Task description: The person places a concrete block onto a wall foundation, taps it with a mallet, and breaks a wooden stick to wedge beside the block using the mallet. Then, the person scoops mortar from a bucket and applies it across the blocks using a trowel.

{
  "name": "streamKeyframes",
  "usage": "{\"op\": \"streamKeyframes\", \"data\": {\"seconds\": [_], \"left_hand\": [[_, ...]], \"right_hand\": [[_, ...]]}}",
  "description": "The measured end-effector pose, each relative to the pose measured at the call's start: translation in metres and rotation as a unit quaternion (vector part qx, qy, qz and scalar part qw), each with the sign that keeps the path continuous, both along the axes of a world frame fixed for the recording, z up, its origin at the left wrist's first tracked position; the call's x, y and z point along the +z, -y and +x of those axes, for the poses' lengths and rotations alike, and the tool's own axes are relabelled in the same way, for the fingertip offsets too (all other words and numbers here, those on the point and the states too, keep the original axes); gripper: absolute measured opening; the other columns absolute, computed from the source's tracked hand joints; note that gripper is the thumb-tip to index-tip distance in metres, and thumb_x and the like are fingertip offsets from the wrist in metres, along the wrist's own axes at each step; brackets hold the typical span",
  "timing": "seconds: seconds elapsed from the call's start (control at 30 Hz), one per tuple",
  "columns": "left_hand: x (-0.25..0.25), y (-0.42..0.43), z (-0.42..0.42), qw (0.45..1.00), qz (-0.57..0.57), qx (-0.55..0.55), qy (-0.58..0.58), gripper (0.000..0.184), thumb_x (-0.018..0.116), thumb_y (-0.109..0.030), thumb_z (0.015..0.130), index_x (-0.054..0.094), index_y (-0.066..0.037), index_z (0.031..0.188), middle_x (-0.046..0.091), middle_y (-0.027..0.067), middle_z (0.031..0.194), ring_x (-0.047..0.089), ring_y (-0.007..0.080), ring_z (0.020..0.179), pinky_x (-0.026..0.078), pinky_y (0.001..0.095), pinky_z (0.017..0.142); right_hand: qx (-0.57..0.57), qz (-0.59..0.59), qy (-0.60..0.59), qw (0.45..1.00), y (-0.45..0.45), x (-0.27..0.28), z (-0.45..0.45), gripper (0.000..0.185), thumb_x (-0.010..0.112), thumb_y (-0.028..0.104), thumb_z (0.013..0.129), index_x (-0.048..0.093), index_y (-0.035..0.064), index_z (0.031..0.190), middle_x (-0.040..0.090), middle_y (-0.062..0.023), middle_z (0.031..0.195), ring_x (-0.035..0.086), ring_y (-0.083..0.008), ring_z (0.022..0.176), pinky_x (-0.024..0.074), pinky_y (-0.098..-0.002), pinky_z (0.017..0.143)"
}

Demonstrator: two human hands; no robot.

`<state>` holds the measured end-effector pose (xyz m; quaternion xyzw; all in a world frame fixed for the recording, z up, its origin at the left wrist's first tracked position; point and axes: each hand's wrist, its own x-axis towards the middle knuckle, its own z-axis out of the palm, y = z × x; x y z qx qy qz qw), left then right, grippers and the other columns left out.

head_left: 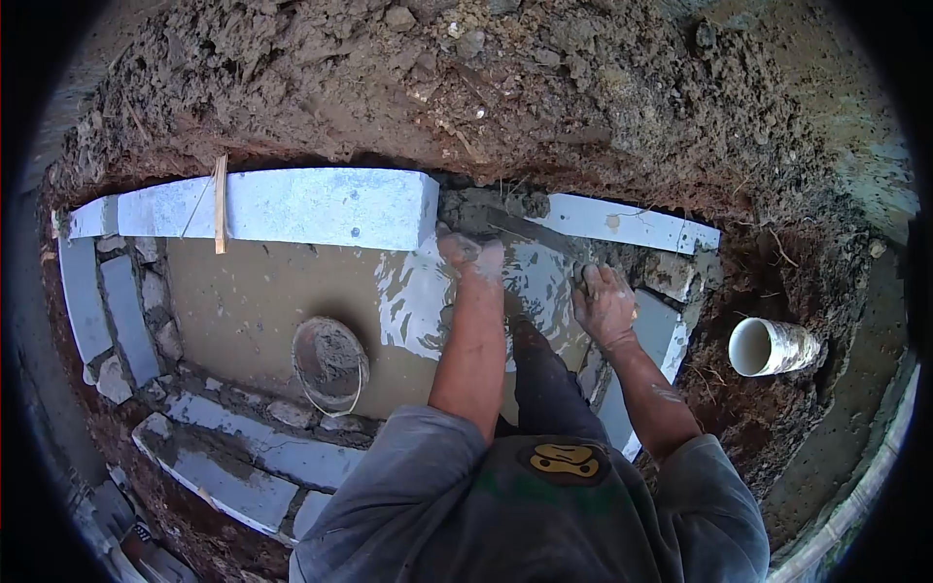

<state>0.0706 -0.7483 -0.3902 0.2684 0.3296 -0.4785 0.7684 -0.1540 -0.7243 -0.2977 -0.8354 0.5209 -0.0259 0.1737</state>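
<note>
My left hand (472,255) reaches down to the near lower corner of a long pale block (330,206) at the block's right end. Its fingertips are muddy and partly hidden, and I cannot see whether they grip the block. A bed of wet mortar (465,210) lies in the gap beside that end. My right hand (604,305), smeared with mortar, rests at the right-hand wall with its fingers forward and a little bent, holding nothing visible. A dark flat strip (533,231) slants between both hands, touching the mortar. Another pale block (632,223) lies beyond the right hand.
Muddy water (262,282) covers the pit floor, where my legs stand. A bucket of mortar (330,364) sits in it at left. A wooden stick (221,206) leans across the long block. A white pipe (773,347) protrudes at right. Piled soil (437,87) borders the far side.
</note>
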Motion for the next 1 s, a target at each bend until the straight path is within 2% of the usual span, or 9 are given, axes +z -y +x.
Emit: {"op": "streamKeyframes", "data": {"seconds": [0.1, 0.27, 0.53, 0.6, 0.63, 0.7, 0.83, 0.93, 1.0], "left_hand": [[0.002, 0.001, 0.001, 0.999, 0.030, 0.024, -0.010, 0.050, 0.034, -0.041, 0.089, 0.053, -0.015, 0.127, 0.054, 0.0074, 0.128, 0.051, 0.0281, 0.117, 0.037, 0.0483, 0.101], [-0.013, -0.012, 0.003, 0.996, 0.072, 0.039, -0.029, 0.048, 0.039, -0.041, 0.087, 0.055, -0.012, 0.122, 0.058, 0.0064, 0.122, 0.055, 0.0265, 0.110, 0.043, 0.0426, 0.096], [-0.004, -0.024, 0.017, 0.990, 0.126, -0.004, -0.065, 0.021, 0.041, -0.033, 0.085, 0.056, -0.021, 0.077, 0.057, -0.0080, 0.074, 0.055, 0.0084, 0.068, 0.046, 0.0278, 0.063], [-0.021, -0.029, 0.021, 0.994, 0.098, 0.004, -0.039, 0.023, 0.039, -0.033, 0.087, 0.054, -0.023, 0.073, 0.051, -0.0105, 0.066, 0.053, 0.0053, 0.065, 0.045, 0.0291, 0.068], [-0.054, -0.038, 0.023, 0.999, 0.050, -0.001, 0.000, 0.025, 0.037, -0.033, 0.089, 0.053, -0.023, 0.073, 0.047, -0.0114, 0.062, 0.052, 0.0040, 0.065, 0.045, 0.0316, 0.076], [-0.062, -0.043, 0.023, 0.999, 0.012, -0.014, 0.036, 0.027, 0.035, -0.034, 0.092, 0.051, -0.024, 0.072, 0.043, -0.0119, 0.057, 0.052, 0.0029, 0.065, 0.045, 0.0355, 0.083], [-0.044, -0.041, 0.025, 0.998, 0.045, -0.039, 0.031, 0.029, 0.038, -0.033, 0.091, 0.048, -0.022, 0.067, 0.040, -0.0105, 0.054, 0.050, 0.0039, 0.064, 0.045, 0.0416, 0.080], [-0.016, -0.031, 0.021, 1.000, 0.024, -0.007, 0.002, 0.020, 0.040, -0.026, 0.090, 0.053, -0.022, 0.075, 0.050, -0.0084, 0.066, 0.054, 0.0033, 0.070, 0.044, 0.0258, 0.067], [-0.030, -0.029, 0.025, 0.999, 0.044, 0.000, -0.003, 0.020, 0.041, -0.029, 0.088, 0.055, -0.021, 0.078, 0.055, -0.0063, 0.073, 0.055, 0.0048, 0.073, 0.043, 0.0257, 0.070]], "right_hand": [[-0.118, 0.123, 0.036, 0.985, -0.044, 0.005, -0.016, 0.028, 0.067, 0.021, 0.076, 0.057, 0.0004, 0.092, 0.060, -0.0166, 0.080, 0.062, -0.0299, 0.074, 0.0503, -0.0397, 0.067], [-0.342, 0.485, 0.225, 0.773, -0.050, 0.021, -0.001, 0.036, 0.059, 0.038, 0.089, 0.056, 0.0025, 0.083, 0.053, -0.0017, 0.059, 0.052, -0.0107, 0.047, 0.0421, -0.0256, 0.045], [-0.231, 0.569, 0.089, 0.784, 0.052, 0.018, 0.067, 0.030, 0.056, 0.031, 0.090, 0.055, 0.0025, 0.100, 0.056, -0.0045, 0.062, 0.054, -0.0145, 0.045, 0.0434, -0.0293, 0.040], [-0.201, 0.599, 0.089, 0.770, 0.064, -0.003, 0.073, 0.032, 0.056, 0.032, 0.089, 0.054, 0.0028, 0.102, 0.057, -0.0048, 0.064, 0.055, -0.0151, 0.046, 0.0444, -0.0298, 0.039], [-0.206, 0.595, 0.092, 0.772, 0.074, 0.043, 0.096, 0.023, 0.056, 0.024, 0.088, 0.054, 0.0019, 0.096, 0.056, -0.0047, 0.064, 0.057, -0.0151, 0.047, 0.0480, -0.0283, 0.040], [-0.198, 0.591, 0.096, 0.776, 0.077, 0.047, 0.106, 0.024, 0.056, 0.024, 0.088, 0.054, 0.0019, 0.097, 0.056, -0.0048, 0.065, 0.057, -0.0155, 0.046, 0.0479, -0.0287, 0.039], [-0.261, 0.632, 0.179, 0.707, 0.064, 0.032, 0.076, 0.026, 0.056, 0.026, 0.089, 0.054, 0.0019, 0.098, 0.056, -0.0047, 0.065, 0.056, -0.0152, 0.045, 0.0475, -0.0278, 0.039], [-0.311, 0.591, 0.161, 0.727, 0.040, 0.052, 0.056, 0.026, 0.057, 0.026, 0.089, 0.054, 0.0016, 0.099, 0.057, -0.0055, 0.066, 0.056, -0.0153, 0.045, 0.0470, -0.0272, 0.039], [-0.309, 0.588, 0.155, 0.731, 0.036, 0.068, 0.067, 0.028, 0.058, 0.027, 0.089, 0.054, 0.0015, 0.100, 0.057, -0.0060, 0.067, 0.056, -0.0153, 0.045, 0.0464, -0.0268, 0.038]]}}
